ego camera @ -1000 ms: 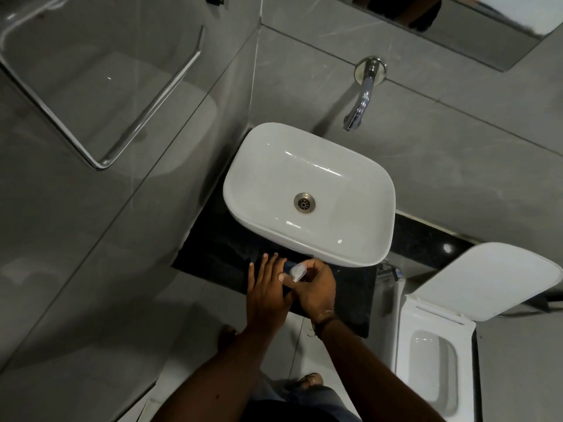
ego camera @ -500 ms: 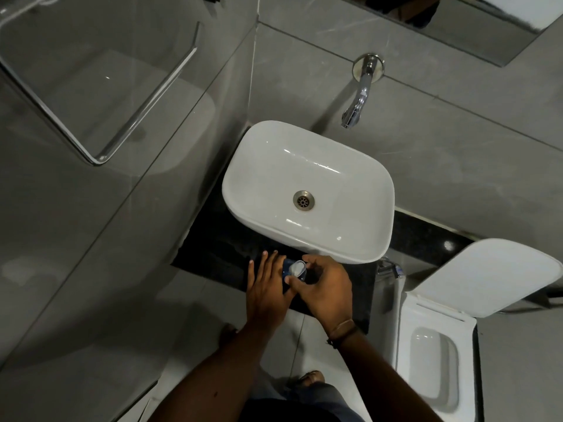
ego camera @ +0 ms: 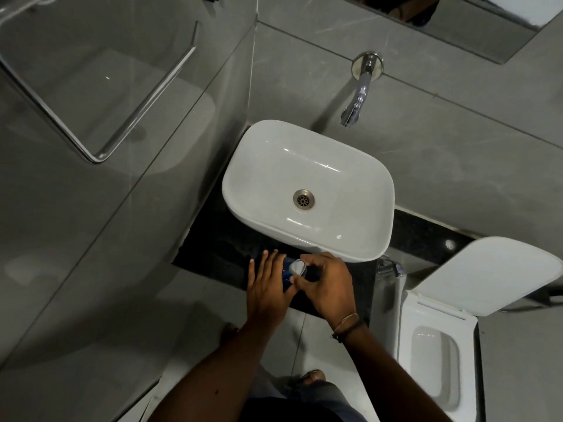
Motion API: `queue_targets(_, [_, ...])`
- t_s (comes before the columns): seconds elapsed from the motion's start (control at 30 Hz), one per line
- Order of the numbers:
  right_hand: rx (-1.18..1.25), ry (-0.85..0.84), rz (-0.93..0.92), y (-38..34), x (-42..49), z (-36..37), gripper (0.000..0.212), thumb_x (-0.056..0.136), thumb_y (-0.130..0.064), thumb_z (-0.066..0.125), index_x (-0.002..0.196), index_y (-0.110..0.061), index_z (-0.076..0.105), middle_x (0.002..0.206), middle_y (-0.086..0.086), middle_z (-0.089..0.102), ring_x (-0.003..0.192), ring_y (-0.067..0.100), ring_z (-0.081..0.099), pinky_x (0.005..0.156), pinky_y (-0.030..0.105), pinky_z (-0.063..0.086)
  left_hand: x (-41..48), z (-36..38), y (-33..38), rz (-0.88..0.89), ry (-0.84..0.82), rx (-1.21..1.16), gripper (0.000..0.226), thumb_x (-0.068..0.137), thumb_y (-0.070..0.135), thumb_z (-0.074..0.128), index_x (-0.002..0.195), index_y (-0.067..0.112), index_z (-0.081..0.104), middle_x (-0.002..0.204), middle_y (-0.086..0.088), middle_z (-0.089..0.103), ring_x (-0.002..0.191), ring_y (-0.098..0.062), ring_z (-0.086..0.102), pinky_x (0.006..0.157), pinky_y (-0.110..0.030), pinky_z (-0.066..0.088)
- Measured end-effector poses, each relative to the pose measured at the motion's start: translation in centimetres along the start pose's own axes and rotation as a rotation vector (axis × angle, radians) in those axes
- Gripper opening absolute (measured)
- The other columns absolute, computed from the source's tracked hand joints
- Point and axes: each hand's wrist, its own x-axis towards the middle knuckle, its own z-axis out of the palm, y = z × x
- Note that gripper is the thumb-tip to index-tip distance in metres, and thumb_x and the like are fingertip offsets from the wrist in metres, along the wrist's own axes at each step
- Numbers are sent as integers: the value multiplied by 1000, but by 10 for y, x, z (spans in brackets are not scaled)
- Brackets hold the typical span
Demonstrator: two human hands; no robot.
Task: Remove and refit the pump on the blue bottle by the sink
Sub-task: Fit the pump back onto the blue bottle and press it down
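Your left hand (ego camera: 268, 287), fingers together and nearly straight, braces the upright blue bottle (ego camera: 286, 274) on the dark counter (ego camera: 213, 254) just before the sink (ego camera: 307, 190), while your right hand (ego camera: 327, 284) pinches the pump (ego camera: 297, 266) directly atop it.

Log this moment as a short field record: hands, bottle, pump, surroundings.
left hand: flat against the blue bottle's side, fingers extended
right hand: fingers curled around the pump
blue bottle: on the black counter, mostly hidden between the hands
pump: pale, at the bottle top; whether attached cannot be told
sink: white, just behind the hands
toilet: to the right, lid up
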Motion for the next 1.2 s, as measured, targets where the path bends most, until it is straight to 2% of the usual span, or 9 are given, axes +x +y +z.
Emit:
queue_targets(0.17, [-5,-27,-3,-1,1,-1,41,71,-31,94,110,-27,83,107,-7,79,100,19,71,92,35,59,1,-2,1,-14,-24,-10,63,95,41,60,148,9,48,154,-9,51,152,-26,33,125,-56,22])
queue_targets(0.27, [98,5,22,0,-2,-1,46,65,-43,93,108,-33,81,98,-25,71,94,0,67,88,18,55,2,-2,1,-20,-30,-14,66,93,46,49,149,10,47,154,-8,51,152,-25,33,126,-54,20])
queue_targets(0.33, [298,63,166,6,-5,2,43,66,-51,91,105,-37,78,98,-27,71,93,-7,69,86,10,54,2,-2,2,-33,-19,-50,70,92,56,50,146,12,49,151,-7,55,149,-25,39,126,-53,21])
queue_targets(0.47, [627,52,572,24,-6,16,16,93,-35,77,104,-24,81,105,-2,81,105,19,77,99,43,62,1,-2,2,-69,-18,-90,83,86,74,51,144,15,51,143,-5,62,134,-24,55,124,-48,28])
queue_targets(0.53, [750,-64,709,26,-6,20,12,101,-34,67,107,-29,76,114,3,79,113,29,74,89,41,61,0,-2,3,-71,-26,-99,85,87,76,48,145,14,50,144,-5,62,133,-25,57,123,-48,30])
queue_targets(0.63, [917,-205,855,27,-3,27,18,105,-35,57,116,-30,71,124,7,75,111,26,73,83,35,57,0,-4,5,-63,-24,-105,83,88,72,51,145,13,50,143,-5,62,132,-24,58,121,-49,34])
queue_targets(0.77, [1000,-234,870,26,-2,36,31,106,-32,56,132,-21,70,121,10,78,104,24,77,84,34,61,0,-7,7,-62,-23,-123,80,88,71,51,144,14,50,140,-4,63,130,-24,60,121,-48,35])
queue_targets(1.03, [1014,-215,819,27,-1,37,35,107,-28,57,136,-12,69,129,17,75,117,29,74,83,29,62,3,-11,10,-88,-83,-146,81,88,70,54,147,14,47,147,-4,59,134,-24,56,123,-43,28])
queue_targets(1.2, [1035,-188,798,16,6,40,29,105,-25,60,129,-12,72,116,10,78,100,19,75,74,24,63,6,-24,6,-84,-74,-157,89,88,76,39,148,11,46,148,-8,58,136,-26,54,122,-43,33])
